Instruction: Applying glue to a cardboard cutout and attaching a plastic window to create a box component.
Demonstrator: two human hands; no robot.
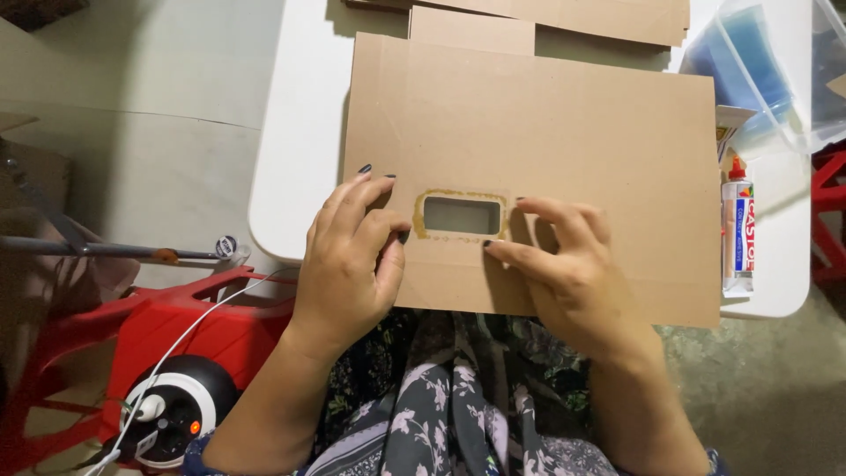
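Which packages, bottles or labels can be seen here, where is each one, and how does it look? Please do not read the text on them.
Glue bottle: lying on the white table's right edge, beside the cardboard sheet; white, red cap, label in red, blue and yellow.
Small box: just above the bottle, mostly hidden; white with printed colours.
Clear plastic container: top right corner; transparent, blue contents.
No screens or signs.

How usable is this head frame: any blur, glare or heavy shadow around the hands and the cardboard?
Head view: sharp on the left hand, right hand and cardboard sheet; soft shadows under both hands; mild sheen on the plastic bin; white table bright but not blown out; floor corners dim.
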